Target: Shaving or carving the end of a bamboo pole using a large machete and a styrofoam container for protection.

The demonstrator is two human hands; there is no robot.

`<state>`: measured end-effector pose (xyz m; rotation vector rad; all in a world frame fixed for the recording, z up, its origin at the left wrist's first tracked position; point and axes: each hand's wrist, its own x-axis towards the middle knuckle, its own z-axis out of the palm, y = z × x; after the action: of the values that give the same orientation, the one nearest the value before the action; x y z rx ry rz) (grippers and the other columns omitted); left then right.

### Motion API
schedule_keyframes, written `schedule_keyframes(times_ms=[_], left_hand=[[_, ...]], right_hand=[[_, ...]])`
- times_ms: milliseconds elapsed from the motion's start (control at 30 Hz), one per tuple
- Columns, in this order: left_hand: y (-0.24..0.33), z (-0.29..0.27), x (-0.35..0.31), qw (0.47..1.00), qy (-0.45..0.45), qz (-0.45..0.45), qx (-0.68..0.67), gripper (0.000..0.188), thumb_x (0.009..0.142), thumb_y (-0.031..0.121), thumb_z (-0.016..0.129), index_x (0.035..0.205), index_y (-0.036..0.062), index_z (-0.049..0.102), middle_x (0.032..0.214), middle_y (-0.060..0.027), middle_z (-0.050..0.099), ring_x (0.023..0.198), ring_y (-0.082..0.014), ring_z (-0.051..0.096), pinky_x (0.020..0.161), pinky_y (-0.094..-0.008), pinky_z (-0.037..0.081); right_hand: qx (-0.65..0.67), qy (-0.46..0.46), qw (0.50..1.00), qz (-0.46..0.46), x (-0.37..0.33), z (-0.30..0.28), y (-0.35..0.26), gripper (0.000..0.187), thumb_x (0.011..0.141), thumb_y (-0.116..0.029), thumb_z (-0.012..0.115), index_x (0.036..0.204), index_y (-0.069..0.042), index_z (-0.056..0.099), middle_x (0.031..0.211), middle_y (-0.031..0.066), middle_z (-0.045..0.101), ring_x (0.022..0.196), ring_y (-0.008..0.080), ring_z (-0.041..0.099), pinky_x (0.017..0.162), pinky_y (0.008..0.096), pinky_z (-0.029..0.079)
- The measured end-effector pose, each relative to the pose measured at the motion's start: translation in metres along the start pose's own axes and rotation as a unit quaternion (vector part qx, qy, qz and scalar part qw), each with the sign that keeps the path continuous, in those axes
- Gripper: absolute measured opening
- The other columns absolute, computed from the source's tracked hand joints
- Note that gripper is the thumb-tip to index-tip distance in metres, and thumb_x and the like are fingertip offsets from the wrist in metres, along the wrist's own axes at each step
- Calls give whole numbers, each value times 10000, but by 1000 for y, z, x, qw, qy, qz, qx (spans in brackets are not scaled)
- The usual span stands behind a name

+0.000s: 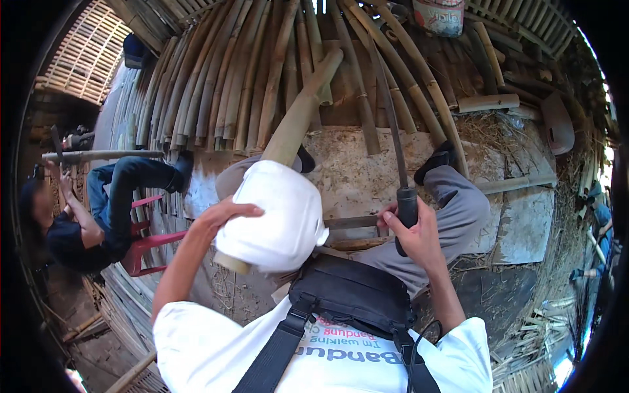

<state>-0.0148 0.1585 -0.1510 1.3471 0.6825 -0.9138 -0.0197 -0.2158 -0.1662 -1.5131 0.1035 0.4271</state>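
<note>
My left hand (226, 215) is closed at the left side of a smooth white rounded thing (278, 209), its thumb on top and its fingers hidden. Whether this is cloth or plastic I cannot tell. It covers the middle of a thick bamboo pole (295, 131), which slants away from me; the pole's near end shows under it. In my right hand (416, 229) is the black handle of a long machete (394, 124). Its narrow dark blade points away from me, right of the pole and apart from it.
Many bamboo poles (223, 85) lie side by side ahead. A worn pale board (475, 157) covers the ground between my legs. At left a person (78, 229) sits on a red chair (141, 252), holding a pole. A metal can (438, 16) stands at the far right; another person is at the right edge.
</note>
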Motion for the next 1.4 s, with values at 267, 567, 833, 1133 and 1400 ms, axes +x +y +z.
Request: schedule_keyframes(times_ms=[267, 567, 833, 1133, 1400], left_hand=[[-32, -8, -80, 994, 2, -58, 96, 701, 631, 156, 791, 1224, -51, 480, 1069, -132, 605, 946, -197, 595, 861, -298, 474], [-8, 1, -132, 949, 22, -31, 312, 736, 560, 190, 824, 1204, 13, 514, 1050, -102, 627, 958, -192, 590, 914, -324, 446], [6, 2, -166, 612, 276, 12, 741, 905, 417, 188, 789, 1246, 68, 446, 886, -168, 603, 812, -344, 613, 740, -418, 494], [94, -1, -195, 397, 298, 198, 845, 759, 553, 48, 765, 1264, 69, 498, 938, -129, 579, 838, -258, 572, 697, -365, 484], [131, 47, -221, 201, 333, 207, 897, 637, 676, -77, 583, 1273, 138, 523, 1133, -152, 577, 1045, -314, 552, 890, -406, 462]], right_hand=[[-129, -49, 972, -188, 38, 59, 10, 358, 690, -172, 778, 953, -15, 593, 826, 105, 650, 735, 219, 626, 691, 294, 478], [-104, -98, 956, -256, 69, 137, 63, 631, 631, -178, 824, 1153, 9, 523, 1132, 167, 580, 998, 284, 600, 839, 345, 468], [-99, -117, 969, -195, 70, 144, 67, 601, 672, -239, 792, 1133, 46, 532, 1085, 213, 593, 986, 341, 601, 836, 369, 476], [-134, -79, 963, -220, 72, 147, 48, 611, 658, -231, 804, 1110, 80, 535, 1208, 230, 517, 1021, 340, 588, 855, 369, 472], [-80, -43, 962, -258, 64, 149, 6, 537, 619, -223, 834, 1010, 47, 583, 1100, 225, 575, 1125, 348, 527, 888, 385, 449]])
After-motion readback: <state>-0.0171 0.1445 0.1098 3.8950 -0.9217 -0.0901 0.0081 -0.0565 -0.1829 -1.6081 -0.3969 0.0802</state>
